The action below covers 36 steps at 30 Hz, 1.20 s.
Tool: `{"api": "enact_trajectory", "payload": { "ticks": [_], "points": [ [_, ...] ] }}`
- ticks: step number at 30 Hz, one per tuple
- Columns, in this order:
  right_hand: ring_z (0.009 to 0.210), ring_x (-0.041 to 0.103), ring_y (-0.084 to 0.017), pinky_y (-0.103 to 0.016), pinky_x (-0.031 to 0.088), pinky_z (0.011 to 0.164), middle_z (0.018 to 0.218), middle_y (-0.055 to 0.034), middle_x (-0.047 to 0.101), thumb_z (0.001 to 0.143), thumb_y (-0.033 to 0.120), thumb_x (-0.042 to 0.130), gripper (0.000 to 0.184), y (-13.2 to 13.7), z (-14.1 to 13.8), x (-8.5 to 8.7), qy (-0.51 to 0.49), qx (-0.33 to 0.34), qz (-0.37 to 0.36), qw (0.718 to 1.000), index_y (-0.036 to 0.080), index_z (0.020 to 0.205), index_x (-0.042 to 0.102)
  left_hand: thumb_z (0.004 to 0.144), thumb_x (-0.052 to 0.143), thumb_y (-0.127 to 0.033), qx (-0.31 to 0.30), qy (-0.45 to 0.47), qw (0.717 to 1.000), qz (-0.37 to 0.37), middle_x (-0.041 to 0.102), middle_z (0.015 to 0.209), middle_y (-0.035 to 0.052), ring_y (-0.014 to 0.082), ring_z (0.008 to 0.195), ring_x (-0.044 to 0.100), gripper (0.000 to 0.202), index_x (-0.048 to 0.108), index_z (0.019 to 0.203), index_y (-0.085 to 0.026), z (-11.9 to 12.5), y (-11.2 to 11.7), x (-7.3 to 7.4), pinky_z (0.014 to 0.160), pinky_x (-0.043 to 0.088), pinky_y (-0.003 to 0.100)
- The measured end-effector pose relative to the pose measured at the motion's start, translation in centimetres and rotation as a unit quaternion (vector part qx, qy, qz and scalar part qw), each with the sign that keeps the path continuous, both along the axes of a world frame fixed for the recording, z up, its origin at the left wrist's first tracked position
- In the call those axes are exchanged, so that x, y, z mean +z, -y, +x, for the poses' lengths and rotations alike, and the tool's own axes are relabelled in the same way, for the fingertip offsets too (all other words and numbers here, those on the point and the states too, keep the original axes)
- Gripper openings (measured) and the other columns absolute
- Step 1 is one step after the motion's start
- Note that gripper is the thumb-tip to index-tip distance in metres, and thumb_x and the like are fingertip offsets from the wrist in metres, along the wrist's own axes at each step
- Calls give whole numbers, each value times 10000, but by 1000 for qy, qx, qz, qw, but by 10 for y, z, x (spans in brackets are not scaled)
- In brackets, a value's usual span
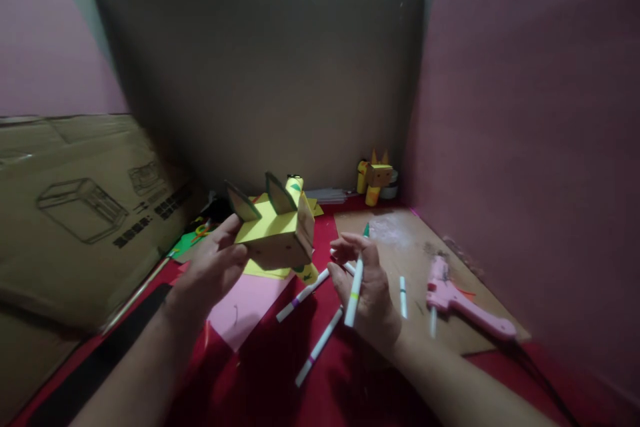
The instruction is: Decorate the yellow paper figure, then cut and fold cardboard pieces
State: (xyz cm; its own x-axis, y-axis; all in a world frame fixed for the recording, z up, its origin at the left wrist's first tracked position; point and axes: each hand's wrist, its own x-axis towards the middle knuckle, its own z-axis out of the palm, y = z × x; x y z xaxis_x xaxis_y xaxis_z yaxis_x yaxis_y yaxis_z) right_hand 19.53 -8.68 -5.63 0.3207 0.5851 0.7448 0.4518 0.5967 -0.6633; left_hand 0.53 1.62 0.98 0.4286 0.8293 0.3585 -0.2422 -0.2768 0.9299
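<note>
By the left hand a yellow paper figure is gripped from beneath and held raised above the red table. Its upright ears could be crushed if that grip were tightened. Its faces could be smeared by the white marker, which is pinched in the closed right hand just right of the figure; whether it is capped cannot be told. Left of the figure a cardboard box is leaned. Below the figure a pink sheet and loose markers are scattered and could be knocked. Well right of the figure a pink glue gun is laid.
</note>
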Motion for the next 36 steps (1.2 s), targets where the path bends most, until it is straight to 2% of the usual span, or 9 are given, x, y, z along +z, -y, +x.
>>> {"api": "enact_trajectory", "payload": {
  "ticks": [5,9,13,17,22,26,29,32,36],
  "points": [
    [1084,593,-224,-424,519,953,1219,-92,558,774,196,669,576,-2,-4,-3,0,-21,-5,1000,269,1278,401,624,736,-279,83,15,996,20,477,641,-33,150,656,508,274,587,851,-240,27,31,6,554,418,236],
    [1131,547,-265,-482,465,994,1247,-107,529,704,245,739,685,-4,-6,-2,21,-81,-15,996,245,1294,389,668,717,-306,143,-29,989,-19,504,673,-39,143,647,501,346,551,961,-228,43,47,-4,589,434,244],
    [1108,534,-289,-510,475,946,1217,-120,542,692,261,751,732,-7,-8,-2,39,-138,-11,990,233,1318,373,663,744,-393,153,-35,987,-46,556,745,-31,151,689,533,514,517,1089,-216,57,52,-20,646,457,257],
    [1106,543,-306,-529,473,939,1243,-143,547,700,247,740,749,-11,-6,-3,33,-158,3,987,221,1342,356,694,737,-424,144,-86,985,-34,579,806,-11,177,724,557,563,481,1151,-217,66,56,-24,654,459,289],
    [1080,601,-275,-464,514,917,1231,-138,554,684,290,759,740,-13,1,7,-84,-75,-16,994,227,1310,370,682,771,-390,142,-106,984,32,511,853,-8,164,720,507,726,416,1292,-221,67,63,-28,665,436,289],
    [973,646,-222,-395,551,845,1190,-103,569,651,285,789,696,-12,4,22,-200,-5,-4,980,239,1237,417,836,624,-345,131,-93,979,128,491,814,-19,135,706,475,350,525,1156,-245,61,65,-36,649,414,253],
    [954,646,-211,-397,549,846,1193,-87,564,627,254,802,712,-10,6,28,-243,36,-12,969,256,1228,420,877,545,-320,107,-134,980,98,485,686,-41,112,594,433,150,594,966,-209,56,61,-38,570,372,239],
    [976,638,-205,-403,531,888,1167,-61,569,630,219,791,689,-8,7,28,-260,58,-10,964,272,1210,424,863,545,-336,98,-152,982,46,540,725,-20,125,652,473,179,607,939,-186,54,54,-37,585,369,242],
    [945,642,-199,-388,545,859,1099,-43,581,612,231,801,683,-9,8,27,-287,67,-7,955,261,1190,438,857,547,-354,103,-167,980,34,560,795,1,143,735,491,220,614,954,-168,51,48,-36,640,370,256]
  ]
}}
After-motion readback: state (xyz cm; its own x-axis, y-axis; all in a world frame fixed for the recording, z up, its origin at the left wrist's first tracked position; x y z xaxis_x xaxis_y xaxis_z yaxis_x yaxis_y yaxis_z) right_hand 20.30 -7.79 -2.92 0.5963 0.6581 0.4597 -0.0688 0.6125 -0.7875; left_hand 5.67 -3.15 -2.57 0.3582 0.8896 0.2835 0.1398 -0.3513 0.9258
